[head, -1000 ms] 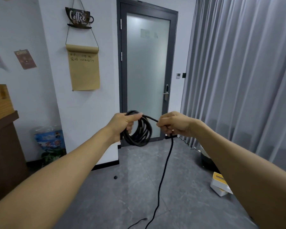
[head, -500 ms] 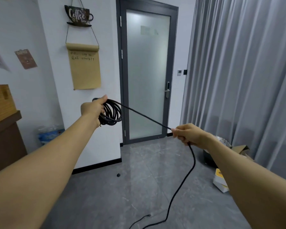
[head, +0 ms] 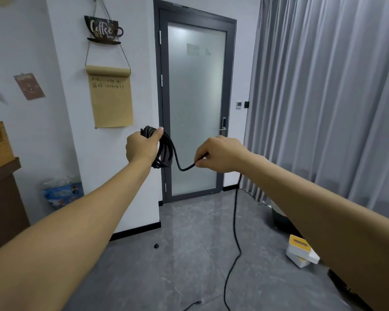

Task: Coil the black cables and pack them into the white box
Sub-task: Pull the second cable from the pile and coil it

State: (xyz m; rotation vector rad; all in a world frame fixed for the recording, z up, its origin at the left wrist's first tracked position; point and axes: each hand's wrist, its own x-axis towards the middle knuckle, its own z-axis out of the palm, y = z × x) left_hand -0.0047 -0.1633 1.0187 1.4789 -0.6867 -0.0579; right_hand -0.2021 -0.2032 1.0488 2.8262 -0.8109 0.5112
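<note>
Cable (head: 166, 151) coil gripped in my left hand (head: 142, 148); right hand (head: 220, 153) pinches its loose run; white box (head: 301, 252), lower right, contents hidden.

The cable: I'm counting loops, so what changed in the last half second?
The right hand swung back toward the left hand, so the stretched cable now sags into a fresh loop beside the coil. Both hands kept their grips; the tail still trails on the floor.
</note>
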